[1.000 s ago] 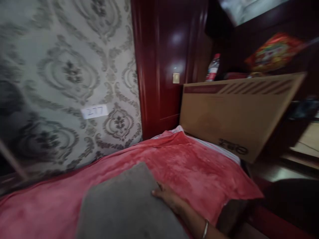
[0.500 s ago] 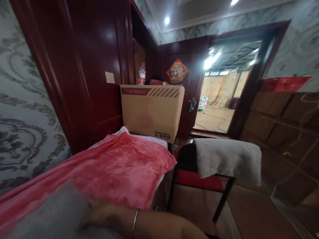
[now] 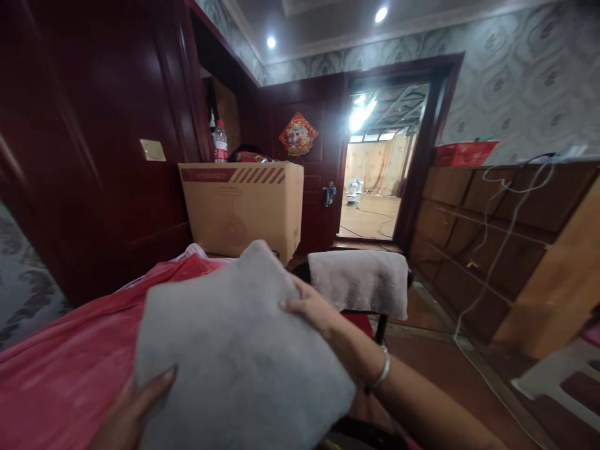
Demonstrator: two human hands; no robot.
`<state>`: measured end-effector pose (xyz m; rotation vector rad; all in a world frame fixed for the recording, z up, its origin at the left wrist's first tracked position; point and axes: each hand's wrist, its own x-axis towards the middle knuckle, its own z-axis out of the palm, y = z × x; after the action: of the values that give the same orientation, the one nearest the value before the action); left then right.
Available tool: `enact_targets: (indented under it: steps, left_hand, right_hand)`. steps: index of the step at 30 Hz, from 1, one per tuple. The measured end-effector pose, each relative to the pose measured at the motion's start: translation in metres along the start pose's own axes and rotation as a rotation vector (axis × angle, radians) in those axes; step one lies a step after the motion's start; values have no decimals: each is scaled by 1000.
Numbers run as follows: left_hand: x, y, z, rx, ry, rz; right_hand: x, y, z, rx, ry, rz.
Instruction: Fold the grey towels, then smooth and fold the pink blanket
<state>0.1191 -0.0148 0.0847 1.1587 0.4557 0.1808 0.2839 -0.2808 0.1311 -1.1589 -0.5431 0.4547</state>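
A fluffy grey cloth (image 3: 234,350) is held up in front of me, spread out with one corner pointing up. My right hand (image 3: 313,307) pinches its right edge near that corner, a silver bangle (image 3: 383,367) on the wrist. At the lower left, my left hand (image 3: 134,403) grips the left edge, thumb on top; its other fingers are hidden behind the cloth. Below and to the left lies a pink-red blanket (image 3: 89,356). Another grey-white cloth (image 3: 360,281) hangs over the back of a chair (image 3: 352,320) beyond my right hand.
A large cardboard box (image 3: 234,215) stands behind the blanket, carrying a bottle (image 3: 220,142). At right, a brown cabinet (image 3: 473,231) bears a red basket (image 3: 464,153); white cables (image 3: 504,259) hang down it. A white stool (image 3: 557,381) is at lower right. An open doorway (image 3: 344,187) lies ahead.
The grey cloth has come up from the lower left into the middle, and my left hand now shows on it. My right hand has moved up and right. The view has turned right.
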Motion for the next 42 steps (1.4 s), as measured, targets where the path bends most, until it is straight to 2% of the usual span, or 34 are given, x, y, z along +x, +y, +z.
enact_targets:
  steps: [3,6,8,11,14,17,19,21,27,29,32,34,39,42]
  left_hand:
    - [32,18,87,16,-31,131]
    - [69,41,180,23,-201,230]
    - [95,53,231,34,-330,296]
    - [134,58,289,118,-443,333]
    - [166,44,326,295,-410,387]
    - [186,22,342,454,-270,475]
    - [195,13,343,490,-196,507]
    - [201,10,340,512,-171,500]
    - [202,16,332,494,-239,379]
    - [199,13,333,437,-231,406]
    - [195,3,333,358,-217,516]
    - [193,-3,332,381,-211,586]
    - [191,1,326,732,-198,690]
    - [185,12,324,1044,-112,827]
  right_hand:
    - [-17,-49,-61,-47,201,-74]
    - [-27,-90,-117,-97,381,-171]
    - [-29,-112,-153,-150,467,-211]
    - [-26,-133,-207,-281,542,-221]
    - [-21,-130,-257,-575,676,-246]
    - [-19,-109,-296,-960,800,-270]
    - [-19,-95,-311,-1111,779,-277]
    - [-18,-85,-319,-1173,742,-293]
    - [-14,-85,-324,-1137,742,-319]
    - [-13,-90,-325,-1104,744,-309]
    - [-12,-96,-328,-1046,769,-274]
    - [-11,-97,-332,-1034,773,-261]
    - [-10,-90,-339,-1232,750,-297]
    - [-13,-91,-329,-1466,746,-371]
